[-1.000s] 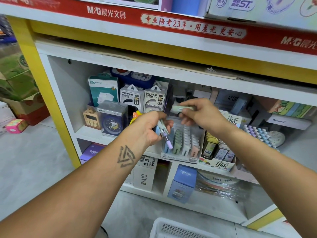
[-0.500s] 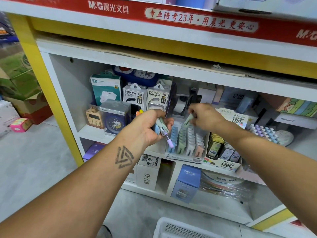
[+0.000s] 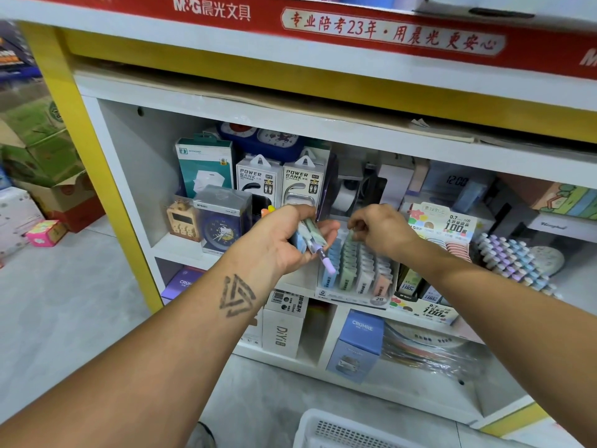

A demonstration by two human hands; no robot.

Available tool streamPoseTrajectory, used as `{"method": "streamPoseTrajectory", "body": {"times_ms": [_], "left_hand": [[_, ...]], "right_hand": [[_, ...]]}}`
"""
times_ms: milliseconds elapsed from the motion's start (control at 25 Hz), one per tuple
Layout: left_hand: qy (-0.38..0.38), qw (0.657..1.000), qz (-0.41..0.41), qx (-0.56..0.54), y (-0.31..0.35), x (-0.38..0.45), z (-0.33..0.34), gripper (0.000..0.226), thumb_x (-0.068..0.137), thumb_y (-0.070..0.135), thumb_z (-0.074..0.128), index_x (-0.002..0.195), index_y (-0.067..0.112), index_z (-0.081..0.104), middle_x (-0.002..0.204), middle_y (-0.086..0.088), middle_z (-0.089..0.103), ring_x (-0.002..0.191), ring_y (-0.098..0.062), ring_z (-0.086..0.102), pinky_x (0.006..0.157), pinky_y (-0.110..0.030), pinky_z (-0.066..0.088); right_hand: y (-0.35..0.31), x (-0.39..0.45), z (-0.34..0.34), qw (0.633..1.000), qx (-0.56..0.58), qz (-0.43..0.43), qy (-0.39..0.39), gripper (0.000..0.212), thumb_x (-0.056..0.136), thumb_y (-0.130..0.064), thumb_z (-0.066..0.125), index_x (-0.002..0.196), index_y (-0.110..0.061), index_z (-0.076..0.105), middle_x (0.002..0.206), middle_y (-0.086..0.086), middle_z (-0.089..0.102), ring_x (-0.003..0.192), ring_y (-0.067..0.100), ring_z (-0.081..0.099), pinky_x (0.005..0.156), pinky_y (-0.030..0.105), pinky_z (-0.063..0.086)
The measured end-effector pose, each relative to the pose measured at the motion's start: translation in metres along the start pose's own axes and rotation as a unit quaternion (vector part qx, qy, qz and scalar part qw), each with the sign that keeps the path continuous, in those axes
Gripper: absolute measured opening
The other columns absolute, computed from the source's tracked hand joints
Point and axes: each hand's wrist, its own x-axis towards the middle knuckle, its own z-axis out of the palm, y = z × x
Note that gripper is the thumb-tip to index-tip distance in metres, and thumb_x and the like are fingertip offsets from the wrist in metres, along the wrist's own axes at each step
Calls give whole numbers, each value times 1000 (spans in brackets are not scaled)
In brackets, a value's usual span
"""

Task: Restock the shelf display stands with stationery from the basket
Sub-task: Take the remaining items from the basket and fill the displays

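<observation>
At the middle shelf, your right hand has come down from chest height to the display stand, fingers curled on a green lead case now entering the green row; one piece is nearly stocked. Your left hand grips a bundle of cases and a purple-tipped pen just beside the stand. Room is tight: shelf board above, neighbouring 0.7 stand touching on the right. The basket sits below.
</observation>
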Motion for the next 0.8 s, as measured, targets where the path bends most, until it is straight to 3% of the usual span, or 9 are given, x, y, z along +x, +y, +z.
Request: {"method": "streamPoseTrajectory", "body": {"times_ms": [160,280,400,480,520,600,680,720,800], "left_hand": [[-19,1000,7,8,-2,-2,1,21,100,9,50,118,0,58,100,-17,73,80,-27,74,69,-39,60],[-24,1000,7,6,-1,-2,1,20,101,8,48,116,-1,58,105,-18,72,87,-26,73,69,-40,59],[-25,1000,7,0,0,-2,3,15,102,8,47,107,-1,58,103,-19,71,93,-26,70,68,-41,57],[-26,1000,12,0,-1,-1,3,15,101,9,49,109,0,59,103,-19,71,97,-27,69,69,-41,56],[-24,1000,15,0,-1,-1,3,17,101,9,51,111,0,60,102,-19,71,101,-28,69,70,-41,56],[-19,1000,25,-3,0,1,3,18,100,10,53,114,0,61,100,-17,70,109,-30,67,75,-41,55],[-15,999,34,-7,1,3,3,16,99,10,55,107,-1,63,103,-17,71,108,-30,68,79,-42,56],[-12,999,34,-12,1,4,3,16,98,10,57,106,-2,64,106,-19,71,102,-30,70,77,-43,58],[-2,999,36,-23,0,6,4,22,96,9,60,115,-1,64,114,-19,70,94,-31,71,72,-45,60]], "right_hand": [[1,-2,-1,999,-48,-6,19,15,88,-19,74,101,-25,74,100,-3,73,86,17,64,73,28,48],[-5,2,-3,997,-77,-14,9,19,91,-20,69,107,-27,75,108,-3,72,96,21,66,73,26,43],[-9,4,-2,993,-101,-17,-64,29,93,-12,62,117,-23,73,120,3,70,105,24,65,88,34,54],[-11,3,-4,992,-98,-13,-83,33,95,-12,60,124,-23,70,127,2,65,111,21,62,93,34,52],[-14,2,-8,996,-56,-7,-72,30,96,-13,59,122,-22,70,125,0,66,107,17,61,90,30,51],[-24,-3,-20,982,180,42,-37,15,97,-18,62,106,-20,74,105,0,73,84,8,64,75,23,47],[-37,-14,-35,904,422,53,-37,18,94,-27,69,95,-10,72,86,7,76,67,11,63,64,26,46],[-41,-19,-40,890,451,35,-47,26,90,-33,73,94,-8,71,82,9,76,65,13,63,61,27,47],[-50,-30,-46,906,415,8,-79,33,80,-40,81,93,-11,72,84,13,74,68,14,63,61,26,49]]}}
